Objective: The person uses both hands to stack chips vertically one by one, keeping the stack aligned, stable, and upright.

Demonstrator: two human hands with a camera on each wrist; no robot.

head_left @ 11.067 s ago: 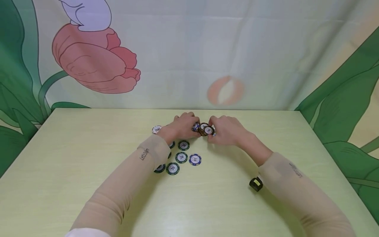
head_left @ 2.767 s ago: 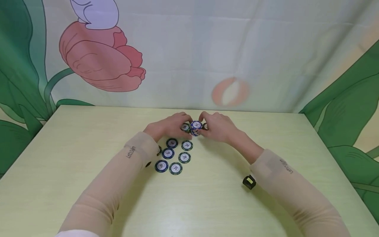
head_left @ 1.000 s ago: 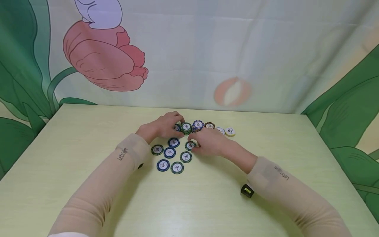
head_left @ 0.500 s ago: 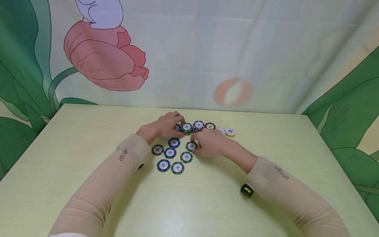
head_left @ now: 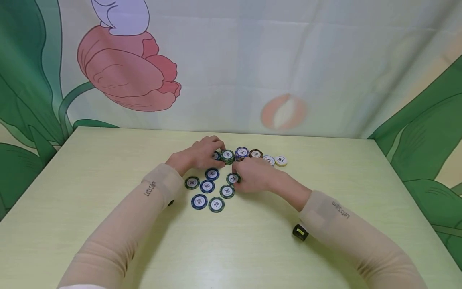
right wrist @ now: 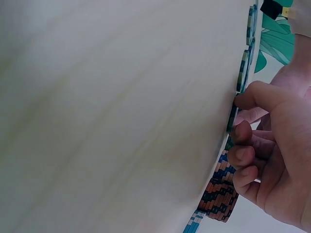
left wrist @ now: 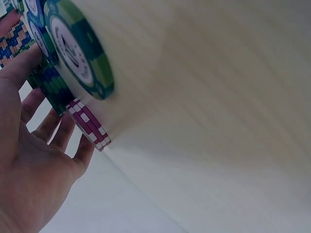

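My left hand holds a stack of green poker chips at its left side, thumb in front and fingers behind. Partly covered by those fingers is a dark blue chip stack. In the left wrist view, a short purple-and-white chip stack stands beside the fingers. With thumb and index finger, my right hand pinches a loose green chip in front of the row. The right wrist view shows this chip edge-on between thumb and index finger, low at the tabletop.
To the right along the row stand blue, brown, white and yellow-edged chips. Several loose chips lie nearer, including a dark blue one and a green one. A curtain hangs behind the table.
Since 2.8 seconds ago my right hand has left the blue stack and come nearer, onto the loose green chip. The loose blue chip seen 11.1 seconds ago is gone from its spot.
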